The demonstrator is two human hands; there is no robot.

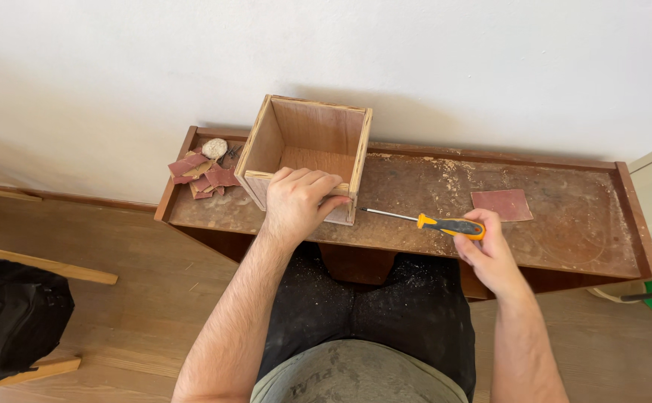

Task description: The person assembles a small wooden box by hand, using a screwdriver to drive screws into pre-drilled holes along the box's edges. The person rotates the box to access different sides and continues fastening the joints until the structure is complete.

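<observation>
An open plywood box [305, 138] stands on a dusty brown workbench [565, 224] against a white wall. My left hand [296, 201] grips the box's near wall, fingers curled over its top edge. My right hand [486, 250] holds a screwdriver [430, 221] by its orange and dark grey handle. The metal shaft lies nearly level and points left toward the box's lower right corner, with its tip a short way from the wood.
A square of reddish sandpaper [501, 204] lies on the bench right of the screwdriver. Torn sandpaper scraps [200, 175] and a pale rounded lump [215, 148] sit at the bench's left end. A black bag [8, 321] and wooden strips lie on the floor at left.
</observation>
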